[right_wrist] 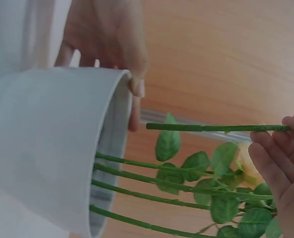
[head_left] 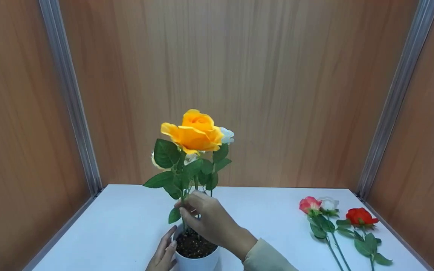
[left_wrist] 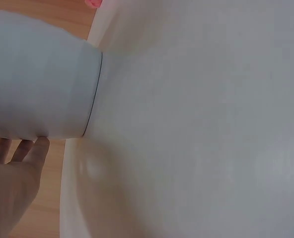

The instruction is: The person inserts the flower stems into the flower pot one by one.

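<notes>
A yellow-orange rose [head_left: 196, 133] stands upright over the white pot [head_left: 198, 261]. My right hand [head_left: 213, 218] pinches its green stem [right_wrist: 201, 128] between thumb and fingers. In the right wrist view the stem's cut end is free, apart from the pot's rim. Several other stems [right_wrist: 147, 167] stand in the pot, with pale blooms partly hidden behind the yellow-orange one. Dark soil [head_left: 195, 244] fills the pot. My left hand [head_left: 163, 250] rests against the pot's left side, its fairly straight fingertips [left_wrist: 40, 144] touching the wall and rim.
On the right of the white table [head_left: 262, 210] lie a pink rose [head_left: 309, 204], a white rose [head_left: 329, 203] and a red rose [head_left: 361, 217], stems toward the front. Wood-grain panels [head_left: 277, 94] enclose the table at the back and both sides.
</notes>
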Demonstrator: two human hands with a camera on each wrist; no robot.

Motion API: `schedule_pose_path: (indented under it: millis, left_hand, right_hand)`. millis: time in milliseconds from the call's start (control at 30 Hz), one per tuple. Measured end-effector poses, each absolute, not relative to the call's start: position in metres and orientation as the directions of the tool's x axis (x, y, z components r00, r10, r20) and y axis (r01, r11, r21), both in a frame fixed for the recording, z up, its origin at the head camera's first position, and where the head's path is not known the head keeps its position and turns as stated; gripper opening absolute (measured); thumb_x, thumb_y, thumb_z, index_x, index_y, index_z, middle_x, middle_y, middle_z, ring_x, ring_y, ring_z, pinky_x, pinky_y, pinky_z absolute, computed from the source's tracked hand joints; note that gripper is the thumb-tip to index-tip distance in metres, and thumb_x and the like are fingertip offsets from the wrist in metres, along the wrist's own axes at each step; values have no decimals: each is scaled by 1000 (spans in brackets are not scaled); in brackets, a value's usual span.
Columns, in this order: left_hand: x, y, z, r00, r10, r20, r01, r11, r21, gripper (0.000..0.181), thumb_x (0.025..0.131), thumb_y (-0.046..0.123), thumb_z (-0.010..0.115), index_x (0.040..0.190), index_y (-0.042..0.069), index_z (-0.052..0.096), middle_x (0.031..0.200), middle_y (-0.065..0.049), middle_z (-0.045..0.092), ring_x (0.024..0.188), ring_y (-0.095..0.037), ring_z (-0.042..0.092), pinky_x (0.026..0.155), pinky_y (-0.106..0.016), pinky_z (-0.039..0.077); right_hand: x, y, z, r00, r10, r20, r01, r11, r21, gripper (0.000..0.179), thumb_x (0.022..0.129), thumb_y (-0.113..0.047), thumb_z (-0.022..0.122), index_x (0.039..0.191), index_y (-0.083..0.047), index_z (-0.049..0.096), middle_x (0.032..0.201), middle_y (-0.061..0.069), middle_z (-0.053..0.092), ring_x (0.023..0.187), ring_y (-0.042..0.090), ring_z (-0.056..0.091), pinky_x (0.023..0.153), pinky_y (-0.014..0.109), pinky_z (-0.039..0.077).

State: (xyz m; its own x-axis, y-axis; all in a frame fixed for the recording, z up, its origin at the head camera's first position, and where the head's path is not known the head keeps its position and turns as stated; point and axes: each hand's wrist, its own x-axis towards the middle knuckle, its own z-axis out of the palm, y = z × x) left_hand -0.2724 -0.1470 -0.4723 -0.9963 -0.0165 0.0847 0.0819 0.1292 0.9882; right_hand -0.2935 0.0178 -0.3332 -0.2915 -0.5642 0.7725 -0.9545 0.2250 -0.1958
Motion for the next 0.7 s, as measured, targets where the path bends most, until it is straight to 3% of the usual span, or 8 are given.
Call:
schedule_pose_path:
  millis: [233, 700]
  left_hand:
    - [-272, -145, -471, -995, -62, 79, 69, 148, 987, 75, 90, 59, 39, 145, 10, 22, 143, -29, 19, 127, -54, 13, 86, -70, 33]
    - [-271, -142, -472, -994, -73, 76, 65, 136, 988, 76, 90, 59, 41, 145, 9, 21, 144, -29, 16, 127, -55, 8, 84, -72, 32]
  right_hand:
    - [-305, 13, -345, -416, -560, 716, -909, 281, -307, 11, 94, -16, 53, 104, -14, 57, 99, -8, 58, 86, -5, 55, 69, 6, 47]
    - [-316, 10, -359, -570, -563, 599, -822, 386, -420, 16, 95, -23, 52, 103, -16, 64, 96, -12, 58, 81, -4, 55, 70, 11, 49]
